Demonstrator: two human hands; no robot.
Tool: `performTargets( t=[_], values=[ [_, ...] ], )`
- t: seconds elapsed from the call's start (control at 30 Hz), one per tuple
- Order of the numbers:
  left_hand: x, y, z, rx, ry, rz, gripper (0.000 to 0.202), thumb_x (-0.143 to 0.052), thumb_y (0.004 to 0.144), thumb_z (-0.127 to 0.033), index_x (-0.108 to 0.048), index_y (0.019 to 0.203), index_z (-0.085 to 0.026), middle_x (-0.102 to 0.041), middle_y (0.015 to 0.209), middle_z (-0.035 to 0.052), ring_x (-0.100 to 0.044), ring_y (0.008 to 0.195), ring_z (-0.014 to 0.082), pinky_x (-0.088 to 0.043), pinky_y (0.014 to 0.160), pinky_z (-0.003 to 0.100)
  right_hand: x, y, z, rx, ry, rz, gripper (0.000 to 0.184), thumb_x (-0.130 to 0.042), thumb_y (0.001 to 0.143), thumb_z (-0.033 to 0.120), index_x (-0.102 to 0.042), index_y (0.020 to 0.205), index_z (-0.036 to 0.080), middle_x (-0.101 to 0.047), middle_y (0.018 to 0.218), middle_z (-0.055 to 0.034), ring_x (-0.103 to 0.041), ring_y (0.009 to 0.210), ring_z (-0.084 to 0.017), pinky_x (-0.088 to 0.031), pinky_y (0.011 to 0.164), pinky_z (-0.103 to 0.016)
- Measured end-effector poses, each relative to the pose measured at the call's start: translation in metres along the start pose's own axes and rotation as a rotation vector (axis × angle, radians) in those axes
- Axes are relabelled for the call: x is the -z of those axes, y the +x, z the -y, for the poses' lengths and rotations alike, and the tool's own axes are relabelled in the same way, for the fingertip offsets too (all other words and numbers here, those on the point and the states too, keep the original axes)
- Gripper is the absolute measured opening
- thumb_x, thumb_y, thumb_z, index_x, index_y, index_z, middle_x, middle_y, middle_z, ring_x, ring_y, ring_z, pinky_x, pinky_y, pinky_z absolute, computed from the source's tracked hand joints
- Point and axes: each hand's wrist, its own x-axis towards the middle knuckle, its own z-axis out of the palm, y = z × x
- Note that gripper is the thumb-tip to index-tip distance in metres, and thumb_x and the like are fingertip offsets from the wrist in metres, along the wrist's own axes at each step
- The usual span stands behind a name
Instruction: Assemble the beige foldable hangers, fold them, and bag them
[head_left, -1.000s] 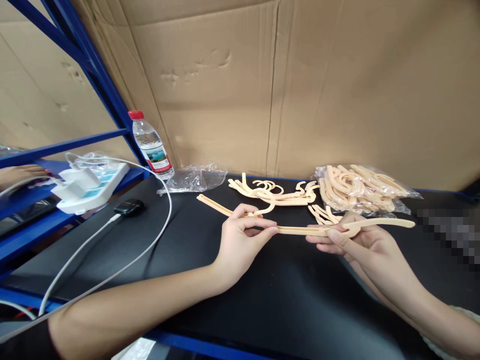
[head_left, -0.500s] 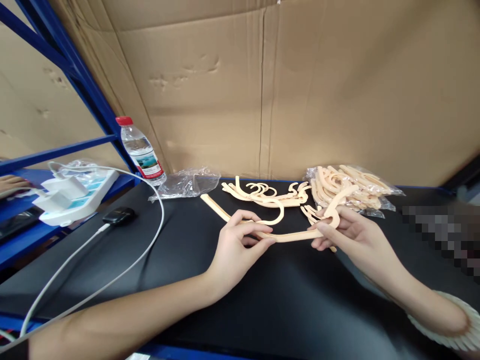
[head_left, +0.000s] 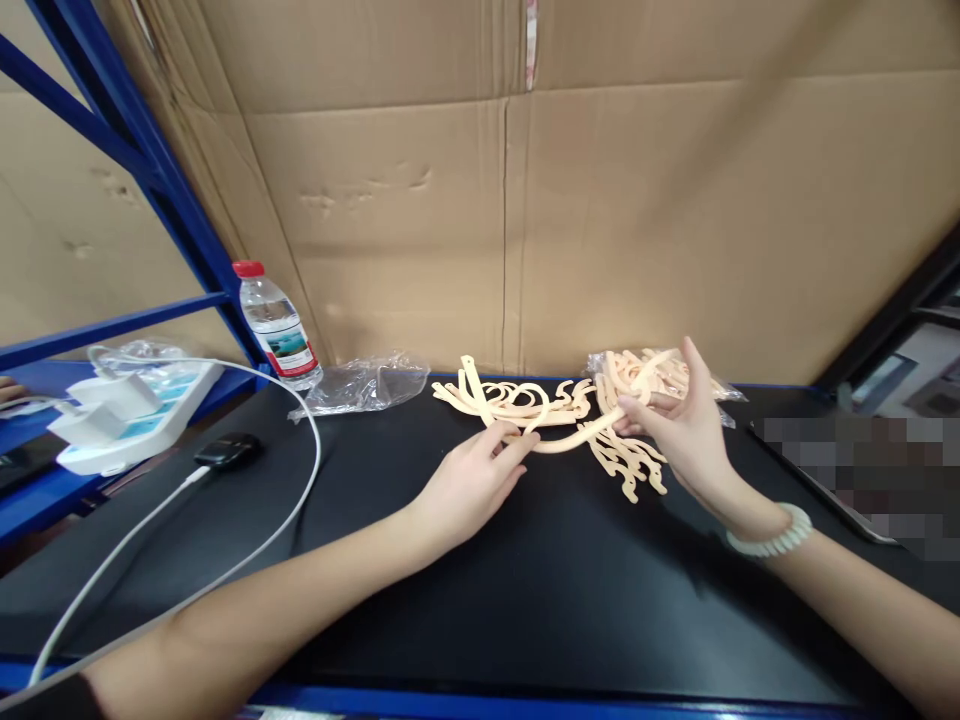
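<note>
Over a black table (head_left: 480,610), one curvy beige strip (head_left: 574,440) pinched in the left hand (head_left: 472,480), gripped further along in the right hand (head_left: 690,430), messy pile of loose pieces (head_left: 556,411) just behind, bagful (head_left: 613,372) beside it.

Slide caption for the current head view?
Left hand and right hand hold a curved beige piece over a black tabletop.

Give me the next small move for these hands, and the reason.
The right hand should probably lower its raised finger onto the beige strip. That finger points up, away from the strip, while the thumb meets it toward the right; the left hand pinches farther left, so a fuller right grip might steady it.
</note>
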Motion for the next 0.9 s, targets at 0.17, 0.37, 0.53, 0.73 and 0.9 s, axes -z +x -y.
performTargets(
  t=[0.17, 0.37, 0.53, 0.73, 0.9],
  values=[
    [0.003, 0.020, 0.020, 0.001, 0.130, -0.030, 0.022, -0.043, 0.097, -0.019, -0.060, 0.111, -0.016, -0.065, 0.108, 0.0105, -0.068, 0.090, 0.0211, -0.057, 0.079, 0.034, -0.009, 0.024, -0.005, 0.146, -0.331, 0.150, 0.057, -0.057, 0.087, 0.045, -0.043, 0.135, 0.018, -0.067, 0.079, -0.0061, -0.071, 0.066, -0.023, -0.062, 0.061, -0.039],
    [0.009, 0.038, 0.051, 0.074, 0.182, -0.060, 0.021, -0.043, 0.098, -0.023, -0.062, 0.104, -0.016, -0.068, 0.099, 0.0087, -0.068, 0.087, 0.0209, -0.054, 0.077, 0.032, -0.009, 0.048, 0.001, 0.269, -0.654, 0.250, 0.035, -0.054, 0.089, 0.042, -0.059, 0.112, 0.016, -0.070, 0.092, -0.0107, -0.068, 0.086, -0.025, -0.054, 0.075, -0.039],
    [0.011, 0.044, 0.059, 0.115, 0.206, -0.060, 0.023, -0.044, 0.098, -0.027, -0.064, 0.100, -0.016, -0.069, 0.095, 0.0081, -0.068, 0.082, 0.0206, -0.052, 0.071, 0.029, -0.004, 0.061, 0.010, 0.354, -0.939, 0.328, 0.029, -0.065, 0.083, 0.036, -0.062, 0.105, 0.018, -0.069, 0.085, -0.0077, -0.063, 0.078, -0.024, -0.044, 0.069, -0.032],
    [0.007, 0.045, 0.056, 0.141, 0.231, -0.027, 0.021, -0.045, 0.096, -0.024, -0.064, 0.101, -0.017, -0.068, 0.097, 0.0091, -0.068, 0.085, 0.0228, -0.052, 0.071, 0.031, -0.009, 0.068, 0.007, 0.402, -1.179, 0.365, 0.019, -0.059, 0.087, 0.034, -0.061, 0.099, 0.018, -0.065, 0.079, -0.0075, -0.058, 0.074, -0.022, -0.032, 0.062, -0.028],
    [0.010, 0.046, 0.060, 0.151, 0.241, -0.010, 0.022, -0.044, 0.097, -0.024, -0.064, 0.103, -0.016, -0.068, 0.097, 0.0094, -0.067, 0.087, 0.0239, -0.051, 0.071, 0.031, -0.011, 0.071, 0.002, 0.439, -1.257, 0.409, 0.021, -0.059, 0.088, 0.035, -0.061, 0.101, 0.018, -0.063, 0.079, -0.0094, -0.055, 0.079, -0.024, -0.027, 0.059, -0.028]
  ],
)
